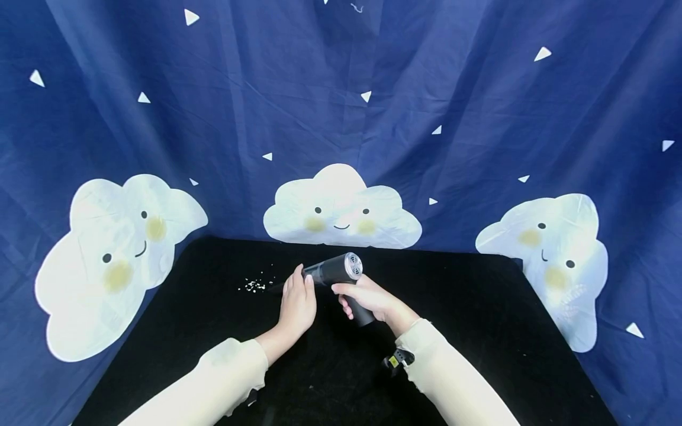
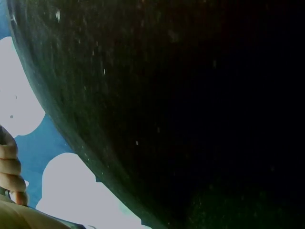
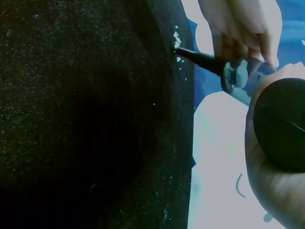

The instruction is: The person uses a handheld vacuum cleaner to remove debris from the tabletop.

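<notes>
A black handheld vacuum with a silver rear grille points left, low over the black table. My right hand grips its handle; the handle's round butt fills the right wrist view. My left hand holds the front of the barrel, fingers curled over it where the slim nozzle joins. The nozzle tip touches a small scatter of white crumbs, also visible as crumbs at the table's edge. Curled fingers show at the left wrist view's edge.
Dark blue cloth with white smiling clouds hangs behind and at both sides of the table. The black tabletop carries only fine specks elsewhere. Both arms wear cream sleeves.
</notes>
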Demonstrator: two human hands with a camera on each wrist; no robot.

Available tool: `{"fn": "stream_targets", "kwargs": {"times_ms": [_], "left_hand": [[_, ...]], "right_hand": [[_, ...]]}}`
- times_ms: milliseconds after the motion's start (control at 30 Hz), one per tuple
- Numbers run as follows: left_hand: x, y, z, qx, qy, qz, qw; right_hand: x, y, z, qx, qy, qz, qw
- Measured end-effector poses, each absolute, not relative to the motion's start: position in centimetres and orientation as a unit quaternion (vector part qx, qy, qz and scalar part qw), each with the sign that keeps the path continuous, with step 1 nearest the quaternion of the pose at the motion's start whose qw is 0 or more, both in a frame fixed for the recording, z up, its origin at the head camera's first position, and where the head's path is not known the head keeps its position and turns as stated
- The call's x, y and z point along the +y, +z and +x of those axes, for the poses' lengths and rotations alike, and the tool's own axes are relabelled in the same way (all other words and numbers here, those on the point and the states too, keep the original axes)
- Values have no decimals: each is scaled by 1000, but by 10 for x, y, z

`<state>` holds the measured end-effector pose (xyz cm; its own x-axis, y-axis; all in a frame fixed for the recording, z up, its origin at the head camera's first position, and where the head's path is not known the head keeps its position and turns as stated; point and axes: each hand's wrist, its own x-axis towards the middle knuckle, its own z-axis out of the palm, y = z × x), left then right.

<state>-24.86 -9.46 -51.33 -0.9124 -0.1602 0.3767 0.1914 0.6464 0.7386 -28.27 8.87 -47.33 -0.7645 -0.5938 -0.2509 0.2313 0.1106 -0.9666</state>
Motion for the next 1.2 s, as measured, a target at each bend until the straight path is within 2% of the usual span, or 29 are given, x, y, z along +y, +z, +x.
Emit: {"fn": "stream_targets", "kwargs": {"times_ms": [467, 733, 1000, 1200], "left_hand": [[-112, -509, -294, -876, -467, -32, 120], [-125, -511, -309, -874, -472, -37, 107], [-135, -518, -313, -877, -470, -31, 95], [-136, -521, -310, -877, -468, -33, 105]], "right_hand": [[67, -477, -293, 682, -684, -79, 246], [49, -487, -302, 680, -695, -60, 225], [40, -489, -302, 671, -701, -47, 237], [39, -489, -301, 677, -694, -47, 241]]}}
